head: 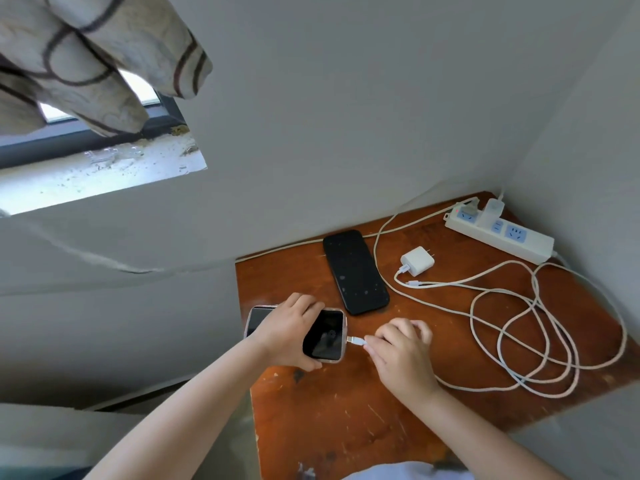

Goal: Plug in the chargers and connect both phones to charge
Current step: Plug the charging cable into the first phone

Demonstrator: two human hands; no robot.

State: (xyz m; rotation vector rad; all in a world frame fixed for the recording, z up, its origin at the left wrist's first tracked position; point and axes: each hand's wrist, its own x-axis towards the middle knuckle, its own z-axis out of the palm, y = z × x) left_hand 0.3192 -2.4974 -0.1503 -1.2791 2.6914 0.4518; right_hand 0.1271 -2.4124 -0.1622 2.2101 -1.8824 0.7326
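At the desk's (346, 427) left edge, the left hand (287, 332) is wrapped over a pink-cased phone (327, 336) that partly overhangs that edge, so a hard push could slide it off. Just right of it, the right hand (401, 355) pinches a white cable plug (356, 340) whose tip sits at the phone's port; held crooked, it may jam. Farther right, a black phone (355, 271) lies flat, a white charger (417, 260) lies unplugged near the power strip (502, 235), and looped cable (540, 344) could snag.
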